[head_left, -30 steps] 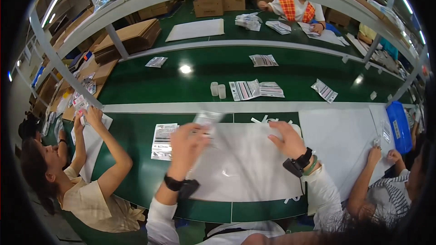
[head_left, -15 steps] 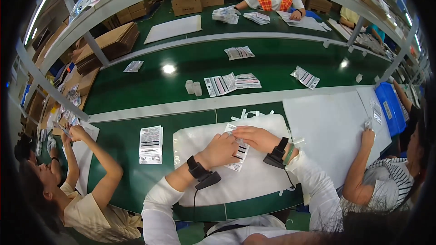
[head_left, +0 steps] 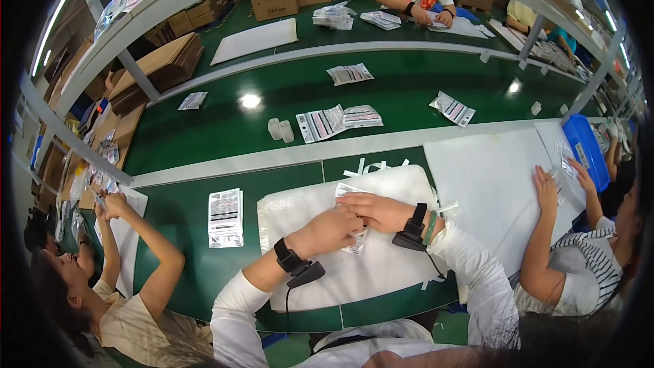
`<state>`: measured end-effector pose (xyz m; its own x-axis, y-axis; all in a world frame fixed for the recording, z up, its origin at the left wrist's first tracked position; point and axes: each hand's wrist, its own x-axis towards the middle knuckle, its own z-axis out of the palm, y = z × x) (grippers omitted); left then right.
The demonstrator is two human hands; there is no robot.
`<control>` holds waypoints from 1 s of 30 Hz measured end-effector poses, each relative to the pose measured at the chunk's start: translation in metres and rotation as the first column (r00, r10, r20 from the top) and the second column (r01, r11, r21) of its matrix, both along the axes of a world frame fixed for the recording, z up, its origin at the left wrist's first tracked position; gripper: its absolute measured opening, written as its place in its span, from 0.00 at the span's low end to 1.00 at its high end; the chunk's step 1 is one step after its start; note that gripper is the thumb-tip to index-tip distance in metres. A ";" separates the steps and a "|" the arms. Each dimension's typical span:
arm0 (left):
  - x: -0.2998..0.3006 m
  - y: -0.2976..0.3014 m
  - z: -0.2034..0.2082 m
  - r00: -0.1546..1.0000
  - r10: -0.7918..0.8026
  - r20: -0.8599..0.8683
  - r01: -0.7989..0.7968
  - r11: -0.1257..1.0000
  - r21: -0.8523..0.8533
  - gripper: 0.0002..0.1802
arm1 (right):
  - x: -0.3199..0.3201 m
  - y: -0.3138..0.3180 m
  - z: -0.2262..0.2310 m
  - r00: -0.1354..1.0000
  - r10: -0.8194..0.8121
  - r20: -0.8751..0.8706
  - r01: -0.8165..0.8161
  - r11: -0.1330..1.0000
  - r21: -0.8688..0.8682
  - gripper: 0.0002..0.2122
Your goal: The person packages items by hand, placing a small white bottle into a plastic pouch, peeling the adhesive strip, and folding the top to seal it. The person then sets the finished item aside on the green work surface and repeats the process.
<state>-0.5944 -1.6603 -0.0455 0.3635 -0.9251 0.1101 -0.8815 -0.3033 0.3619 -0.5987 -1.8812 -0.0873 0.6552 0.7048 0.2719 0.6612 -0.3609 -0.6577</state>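
White packet [head_left: 348, 189] on a white mat [head_left: 306, 279] on the green counter [head_left: 174, 218], left hand [head_left: 332, 229] and right hand [head_left: 385, 213] touching over it, fingers [head_left: 357, 200] close together, cannot tell if they pinch it, more packets [head_left: 225, 217] to the left.

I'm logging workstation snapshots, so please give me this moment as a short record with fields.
Packet: printed, lying on the white sheet, mostly hidden by the hands
Left hand: over the packet, overlapping the right hand in view
Right hand: over the packet's far part
Sheet position: on the green table
Printed packets: left of the sheet
White strips: at the sheet's far edge
Blue bin: far right
Exact grip: hidden
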 end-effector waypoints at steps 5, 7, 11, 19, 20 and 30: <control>-0.037 0.017 -0.008 0.987 0.076 0.143 -0.075 0.997 -0.010 0.12 | -0.008 -0.004 0.004 0.965 0.058 0.257 -0.022 0.990 -0.140 0.33; -0.051 0.028 -0.005 0.988 0.098 0.116 -0.090 0.994 -0.068 0.11 | -0.015 -0.005 0.010 0.958 0.042 0.283 0.002 0.988 -0.153 0.36; -0.058 0.038 0.013 0.989 0.144 -0.026 -0.147 0.981 -0.129 0.11 | -0.023 -0.006 0.013 0.969 -0.011 0.245 0.068 0.972 -0.226 0.48; -0.012 0.000 0.007 0.960 0.051 0.277 -0.027 0.996 -0.087 0.13 | -0.021 -0.010 0.015 0.985 -0.057 0.160 0.084 0.983 -0.165 0.54; -0.012 -0.005 0.001 0.945 0.029 0.327 -0.004 0.997 -0.078 0.12 | -0.020 -0.015 0.015 0.983 -0.057 0.177 0.091 0.977 -0.190 0.52; -0.022 -0.029 -0.009 0.891 0.178 0.418 -0.158 0.984 -0.082 0.08 | 0.146 0.063 0.105 0.985 -0.140 0.102 0.148 0.986 -0.075 0.30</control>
